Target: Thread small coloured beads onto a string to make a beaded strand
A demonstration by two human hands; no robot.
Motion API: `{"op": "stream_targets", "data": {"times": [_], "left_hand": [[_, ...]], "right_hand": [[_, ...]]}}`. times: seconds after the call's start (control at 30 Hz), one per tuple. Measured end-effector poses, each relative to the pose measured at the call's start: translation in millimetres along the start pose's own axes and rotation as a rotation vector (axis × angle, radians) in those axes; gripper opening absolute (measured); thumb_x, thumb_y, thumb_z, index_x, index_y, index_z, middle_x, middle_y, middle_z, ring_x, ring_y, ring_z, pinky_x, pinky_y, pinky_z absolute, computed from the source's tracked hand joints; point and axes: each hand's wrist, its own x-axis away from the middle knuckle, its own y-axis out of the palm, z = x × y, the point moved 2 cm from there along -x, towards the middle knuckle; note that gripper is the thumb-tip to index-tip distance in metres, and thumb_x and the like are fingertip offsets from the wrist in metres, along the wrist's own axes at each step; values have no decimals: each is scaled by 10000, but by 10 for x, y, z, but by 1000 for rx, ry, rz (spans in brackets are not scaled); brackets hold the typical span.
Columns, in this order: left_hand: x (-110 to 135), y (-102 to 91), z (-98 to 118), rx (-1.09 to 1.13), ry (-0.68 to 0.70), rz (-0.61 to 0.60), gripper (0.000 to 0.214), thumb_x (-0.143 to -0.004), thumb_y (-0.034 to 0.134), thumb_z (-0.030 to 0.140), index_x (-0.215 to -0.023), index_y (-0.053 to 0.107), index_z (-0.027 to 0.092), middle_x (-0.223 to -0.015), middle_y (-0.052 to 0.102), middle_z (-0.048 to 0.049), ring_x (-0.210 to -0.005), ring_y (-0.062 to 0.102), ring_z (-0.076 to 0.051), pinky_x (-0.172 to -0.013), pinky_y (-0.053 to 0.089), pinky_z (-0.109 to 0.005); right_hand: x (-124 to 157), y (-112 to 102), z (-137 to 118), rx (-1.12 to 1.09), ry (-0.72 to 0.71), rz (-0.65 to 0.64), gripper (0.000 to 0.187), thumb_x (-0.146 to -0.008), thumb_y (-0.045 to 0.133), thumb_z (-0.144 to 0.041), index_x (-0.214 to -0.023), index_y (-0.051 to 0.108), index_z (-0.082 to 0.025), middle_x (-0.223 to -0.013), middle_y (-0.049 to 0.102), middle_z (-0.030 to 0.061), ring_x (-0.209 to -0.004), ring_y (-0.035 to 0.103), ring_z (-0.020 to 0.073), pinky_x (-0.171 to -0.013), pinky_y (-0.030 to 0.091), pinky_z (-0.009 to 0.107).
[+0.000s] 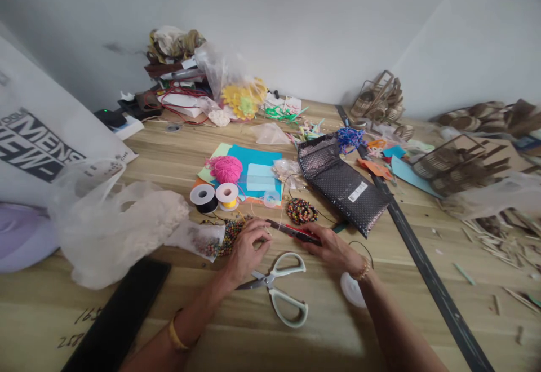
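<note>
My left hand (pixel 252 245) is curled beside a heap of small multicoloured beads (pixel 231 235), its fingertips closed at a thin pale cord (pixel 281 222). My right hand (pixel 332 243) is wrapped round a long, slim black-and-red tool (pixel 296 232), whose dark tip points toward the left fingertips. The tool's exact kind does not show clearly. Between my forearms lie scissors (pixel 270 283) with pale green handles, blades apart and pointing left. Just beyond the tool rests a coiled string of colourful beads (pixel 301 211). A white spool (pixel 353 289) lies partly under my right wrist.
Past my hands are black (pixel 203 197) and yellow (pixel 228 196) thread spools, a pink yarn ball (pixel 226 169) and blue sheets (pixel 262 155). A black bubble mailer (pixel 344 186) lies to the right. Plastic bags (pixel 127 231) crowd the left; small baskets (pixel 452 163) stand right.
</note>
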Motion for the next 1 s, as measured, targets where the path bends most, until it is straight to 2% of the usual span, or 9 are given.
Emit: {"op": "stream_targets", "data": {"times": [0.2, 0.33, 0.43, 0.67, 1.0], "left_hand": [[0, -6, -10, -4, -12, 12, 134, -761, 619, 66, -685, 634, 176, -952, 676, -85, -975, 618, -218, -900, 471, -382], [3, 0, -8, 0, -17, 15, 125, -756, 626, 76, -686, 633, 179, -932, 683, -78, -967, 620, -217, -894, 473, -375], [3, -4, -2, -1, -22, 19, 131, -752, 616, 66, -683, 631, 176, -917, 684, -78, -955, 623, -215, -880, 479, -370], [-6, -17, 10, -8, -23, 15, 127, -745, 612, 68, -684, 628, 178, -887, 680, -72, -930, 625, -209, -863, 485, -364], [-13, -29, 3, -9, -32, 6, 124, -757, 605, 83, -676, 623, 175, -873, 671, -75, -910, 617, -208, -837, 485, -353]], "right_hand": [[124, -22, 87, -140, 61, -43, 339, -879, 569, -397, -1139, 610, -183, -911, 696, 40, -781, 617, 186, -680, 468, 269], [175, 18, 101, -68, 138, -10, 361, -913, 483, -466, -1014, 663, -169, -737, 644, 10, -641, 546, 149, -575, 402, 239], [183, 55, 101, -16, 162, 33, 378, -916, 463, -475, -941, 673, -162, -686, 623, 6, -601, 511, 136, -545, 367, 234], [206, 78, 91, -7, 148, 88, 361, -920, 450, -450, -947, 679, -173, -722, 661, 19, -619, 558, 152, -569, 392, 245], [228, 64, 63, 26, 118, 88, 376, -940, 418, -451, -934, 673, -175, -763, 679, 47, -660, 582, 180, -610, 413, 269]]}}
